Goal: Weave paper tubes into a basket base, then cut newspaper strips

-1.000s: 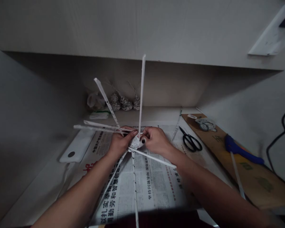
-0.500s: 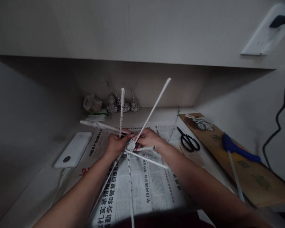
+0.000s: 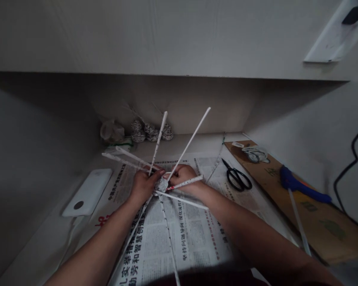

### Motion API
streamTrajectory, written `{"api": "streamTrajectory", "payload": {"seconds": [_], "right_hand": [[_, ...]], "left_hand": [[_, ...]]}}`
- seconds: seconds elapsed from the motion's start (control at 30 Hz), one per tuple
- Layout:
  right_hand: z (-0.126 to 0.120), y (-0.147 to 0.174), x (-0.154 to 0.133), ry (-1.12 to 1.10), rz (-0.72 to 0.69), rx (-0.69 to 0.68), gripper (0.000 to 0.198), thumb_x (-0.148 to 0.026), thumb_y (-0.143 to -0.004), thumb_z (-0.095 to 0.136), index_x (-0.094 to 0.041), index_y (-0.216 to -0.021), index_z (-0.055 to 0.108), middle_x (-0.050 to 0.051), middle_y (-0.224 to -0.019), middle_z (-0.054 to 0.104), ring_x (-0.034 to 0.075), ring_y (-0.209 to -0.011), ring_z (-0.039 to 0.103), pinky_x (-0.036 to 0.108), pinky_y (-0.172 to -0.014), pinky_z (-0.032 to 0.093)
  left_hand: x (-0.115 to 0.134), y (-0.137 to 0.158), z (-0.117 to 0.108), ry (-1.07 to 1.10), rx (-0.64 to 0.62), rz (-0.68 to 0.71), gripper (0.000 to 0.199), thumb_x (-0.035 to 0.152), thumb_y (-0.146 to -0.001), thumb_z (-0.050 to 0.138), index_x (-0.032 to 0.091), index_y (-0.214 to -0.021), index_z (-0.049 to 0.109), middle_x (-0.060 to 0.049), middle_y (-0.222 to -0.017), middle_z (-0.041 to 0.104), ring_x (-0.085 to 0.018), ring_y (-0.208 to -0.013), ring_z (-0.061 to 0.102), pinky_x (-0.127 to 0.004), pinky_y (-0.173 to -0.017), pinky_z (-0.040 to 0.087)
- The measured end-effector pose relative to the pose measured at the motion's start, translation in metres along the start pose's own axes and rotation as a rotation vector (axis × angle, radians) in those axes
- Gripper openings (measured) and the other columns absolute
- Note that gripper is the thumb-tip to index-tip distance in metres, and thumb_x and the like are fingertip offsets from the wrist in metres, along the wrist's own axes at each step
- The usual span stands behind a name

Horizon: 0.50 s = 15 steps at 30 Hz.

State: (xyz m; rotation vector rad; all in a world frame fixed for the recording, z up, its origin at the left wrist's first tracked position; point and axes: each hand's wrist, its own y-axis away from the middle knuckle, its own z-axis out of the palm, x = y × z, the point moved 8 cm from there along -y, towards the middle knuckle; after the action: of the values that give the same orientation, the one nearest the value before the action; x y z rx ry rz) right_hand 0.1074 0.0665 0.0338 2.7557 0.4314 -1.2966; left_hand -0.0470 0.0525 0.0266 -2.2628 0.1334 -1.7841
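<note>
A small woven piece of rolled newspaper [image 3: 161, 184] is held between my two hands above the spread newspaper [image 3: 193, 230]. Several paper sticks radiate from it: one paper stick [image 3: 189, 143] slants up to the right, another leans upward, others point left, right and toward me. My left hand [image 3: 143, 183] grips the woven piece from the left, thumb on top. On the far right side of it, my right hand [image 3: 181, 176] has its fingers closed around the base of a stick; its fingertips are partly hidden.
Black scissors [image 3: 238, 178] lie right of my hands. A blue glue gun [image 3: 304, 188] and a coil of wire [image 3: 255, 155] rest on cardboard [image 3: 316, 234]. At left is a white power bank [image 3: 88, 192]. Woven gourd shapes [image 3: 152, 132] and a plastic bag [image 3: 111, 131] stand at the back.
The woven piece has turned slightly in my hands. The upright stick now leans right, a second stick shows at the left, and the short right-hand stick points higher.
</note>
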Motion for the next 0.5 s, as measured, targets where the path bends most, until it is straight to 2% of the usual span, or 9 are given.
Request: {"api": "streamTrajectory", "payload": {"seconds": [0.27,0.4,0.5], "right_hand": [[0.0060,0.0014,0.0067,-0.039,-0.004,-0.042,0.021,-0.035,-0.079,0.071,-0.018,-0.067,0.068,-0.003,-0.059,0.059,0.012,-0.060,0.053,0.022,-0.056,0.035],[0.0063,0.0022,0.0042,-0.039,-0.047,-0.046,0.031,-0.035,-0.080,0.069,-0.019,-0.057,0.055,-0.006,-0.052,0.045,0.010,-0.056,0.044,0.022,-0.052,0.030],[0.0062,0.0028,0.0073,-0.119,-0.047,-0.030,0.037,-0.040,-0.079,0.070,-0.020,-0.055,0.051,-0.006,-0.051,0.047,0.010,-0.054,0.044,0.022,-0.051,0.031]], "left_hand": [[-0.0075,-0.0020,-0.0002,-0.012,-0.017,-0.032,0.024,0.041,-0.072,0.072,0.017,-0.073,0.073,-0.005,-0.070,0.073,-0.022,-0.069,0.067,-0.030,-0.066,0.050],[-0.0011,-0.0010,0.0014,0.021,-0.020,-0.043,0.026,0.043,-0.069,0.075,0.017,-0.070,0.072,-0.005,-0.069,0.072,-0.022,-0.069,0.066,-0.030,-0.066,0.050],[-0.0032,-0.0004,0.0018,0.104,-0.011,-0.104,0.028,0.043,-0.065,0.078,0.016,-0.069,0.072,-0.004,-0.067,0.071,-0.019,-0.063,0.064,-0.028,-0.060,0.049]]}}
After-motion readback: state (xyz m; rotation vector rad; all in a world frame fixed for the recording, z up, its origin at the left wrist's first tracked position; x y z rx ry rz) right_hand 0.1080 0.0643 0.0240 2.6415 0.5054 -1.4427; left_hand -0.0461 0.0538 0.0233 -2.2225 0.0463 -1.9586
